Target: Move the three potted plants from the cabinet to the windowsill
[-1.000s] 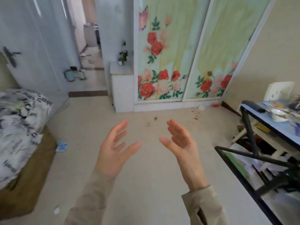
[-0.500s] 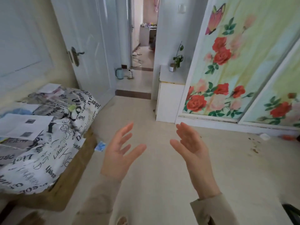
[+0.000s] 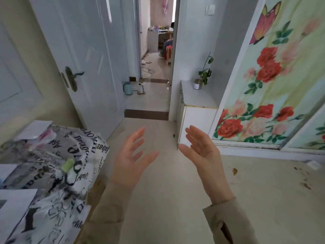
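One potted plant (image 3: 200, 81), a thin green vine in a small white pot, stands at the back of a low white cabinet (image 3: 198, 99) beside the doorway. No other pot shows on the cabinet top. My left hand (image 3: 131, 160) and my right hand (image 3: 202, 154) are raised in front of me, palms facing each other, fingers spread, holding nothing. Both hands are well short of the cabinet, which lies ahead and slightly right. No windowsill is in view.
A bed with a black-and-white lettered cover (image 3: 52, 166) fills the left. A white door (image 3: 84, 64) stands open onto a hallway with a teal kettle (image 3: 127, 88) on the floor. A rose-patterned sliding wardrobe (image 3: 274, 85) lines the right wall. Brown crumbs dot the floor (image 3: 234, 170).
The view has swung left and closer to the cabinet; the black table at the right has dropped out of view and the bed now fills the left. Both hands stay raised and empty.
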